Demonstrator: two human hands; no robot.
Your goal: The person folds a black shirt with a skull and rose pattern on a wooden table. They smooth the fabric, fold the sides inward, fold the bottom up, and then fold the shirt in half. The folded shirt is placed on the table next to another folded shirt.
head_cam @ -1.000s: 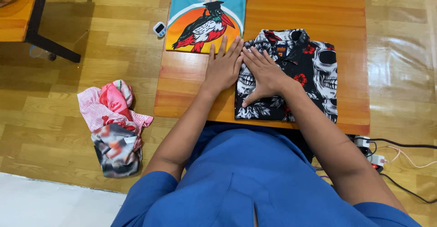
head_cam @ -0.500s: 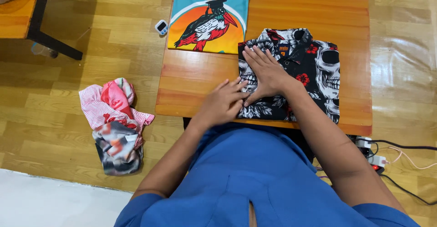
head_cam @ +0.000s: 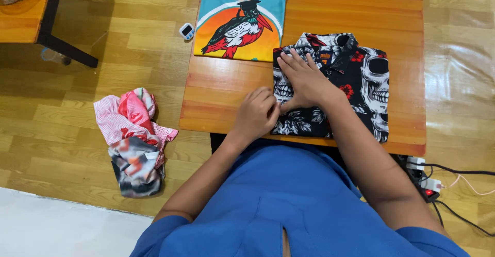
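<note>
Drawn back since a second ago: left hand [head_cam: 256,114], then flat beside the right, now curled at the near left edge of the black skull-print shirt [head_cam: 356,81], fingertips pinching the cloth. Right hand [head_cam: 304,77] spread flat, pressing the folded shirt on the low wooden table [head_cam: 227,89]. Beyond, on the same table, a folded teal and orange bird-print shirt [head_cam: 240,20]. On the wood-plank floor [head_cam: 77,107]: a pink and grey clothes heap [head_cam: 133,139], a small white timer [head_cam: 186,30], a power strip [head_cam: 420,172]. Far left, another table's corner [head_cam: 26,14].
</note>
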